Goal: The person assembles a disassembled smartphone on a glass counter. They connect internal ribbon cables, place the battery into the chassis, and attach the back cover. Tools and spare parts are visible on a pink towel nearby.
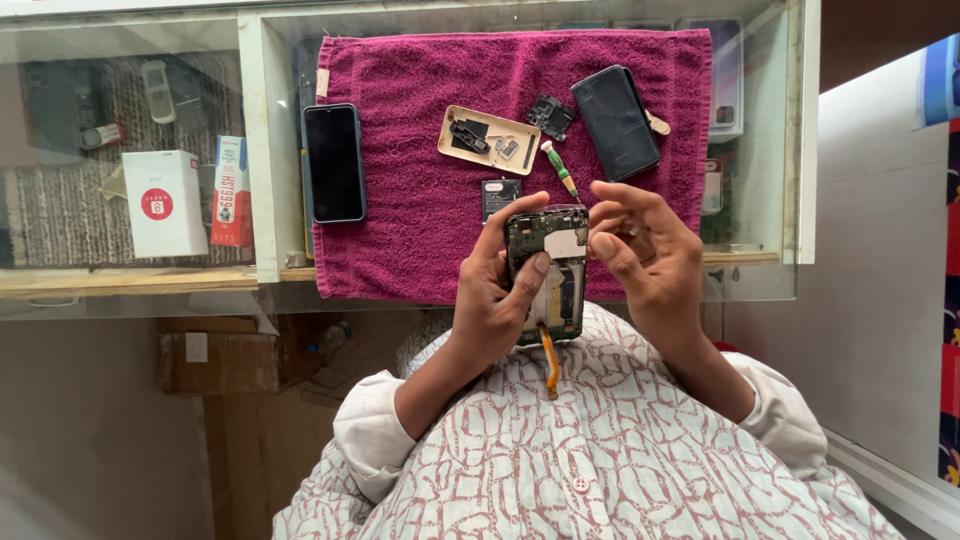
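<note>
My left hand (pixel 492 300) grips an opened phone body (pixel 548 262) with its circuit board exposed and an orange flex cable (pixel 550 365) hanging from its lower end. My right hand (pixel 645 250) hovers at the phone's right edge, fingers curled close to the board; whether it pinches a small part I cannot tell. Both hands are over the near edge of a magenta towel (pixel 420 200). Just beyond the phone lie a green-handled screwdriver (pixel 560 170) and a small black component (pixel 499 197).
On the towel lie a black phone (pixel 335 163) at the left, a tan tray (pixel 488 140) with small parts, a black plastic piece (pixel 551 116) and a dark back cover (pixel 616 122). The towel rests on a glass display counter (pixel 150 290) with boxes (pixel 163 203) inside.
</note>
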